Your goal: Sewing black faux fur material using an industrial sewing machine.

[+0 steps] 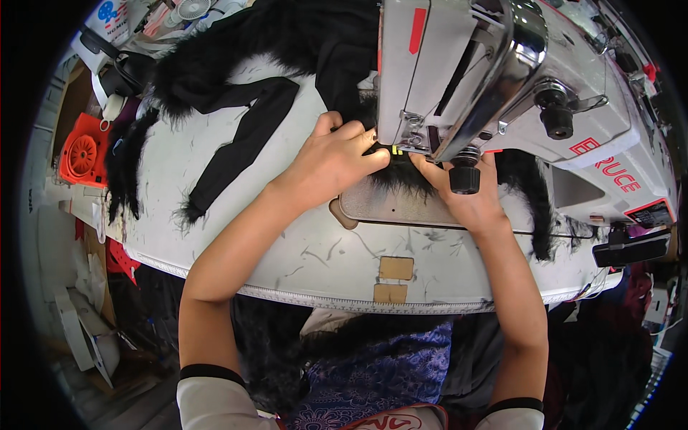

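A white sewing machine [401, 79] stands over the table, and black furry fabric [403, 177] runs beneath its needle area. My left hand [333, 161] is just left of the machine head, its fingers bent and closed on that fabric, thumb toward the needle. On the other side, my right hand [473, 197] grips the fabric close to the needle. A black knob and the machine head hide part of the right hand's fingers. The needle itself cannot be made out. Black cloth strips [244, 143] with furry ends trail across the table to the left.
The white table [322, 258] has a curved, ruler-marked front edge and loose black fibres. A heap of black fur [236, 36] lies at the back. More furry strips [132, 165] hang at the left, beside an orange-red device [84, 150]. Blue patterned cloth [380, 380] covers my lap.
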Available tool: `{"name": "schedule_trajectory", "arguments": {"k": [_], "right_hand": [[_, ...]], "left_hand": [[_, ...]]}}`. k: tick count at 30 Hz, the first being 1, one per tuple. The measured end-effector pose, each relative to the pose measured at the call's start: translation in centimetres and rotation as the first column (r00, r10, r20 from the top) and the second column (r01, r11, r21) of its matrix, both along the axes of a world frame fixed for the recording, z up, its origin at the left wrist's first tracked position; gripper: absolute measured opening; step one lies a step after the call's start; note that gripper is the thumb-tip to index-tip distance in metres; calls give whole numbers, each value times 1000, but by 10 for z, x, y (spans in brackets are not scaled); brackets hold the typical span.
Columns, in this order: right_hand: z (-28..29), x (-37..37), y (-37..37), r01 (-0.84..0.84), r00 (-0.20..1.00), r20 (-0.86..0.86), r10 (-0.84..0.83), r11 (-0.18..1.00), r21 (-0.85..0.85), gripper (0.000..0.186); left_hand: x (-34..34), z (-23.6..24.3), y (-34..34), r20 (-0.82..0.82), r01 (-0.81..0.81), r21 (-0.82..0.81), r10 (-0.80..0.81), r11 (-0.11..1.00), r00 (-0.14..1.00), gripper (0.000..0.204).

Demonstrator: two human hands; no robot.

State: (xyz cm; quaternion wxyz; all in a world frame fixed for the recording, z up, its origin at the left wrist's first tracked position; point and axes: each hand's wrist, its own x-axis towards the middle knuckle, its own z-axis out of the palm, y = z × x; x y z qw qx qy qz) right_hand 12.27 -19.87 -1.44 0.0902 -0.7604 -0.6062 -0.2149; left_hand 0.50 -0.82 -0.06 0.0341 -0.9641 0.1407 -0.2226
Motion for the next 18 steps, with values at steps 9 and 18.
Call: {"name": "schedule_trajectory", "arguments": {"k": [9, 18], "right_hand": [[2, -2, -3, 27, 999, -15, -28, 999, -41, 44], [4, -2, -4, -34, 999, -39, 34, 999, 24, 44]], "left_hand": [[-4, 3, -1, -53, 17, -86, -22, 996, 998, 14], [-10, 7, 0, -40, 93, -41, -95, 995, 995, 12]]}}
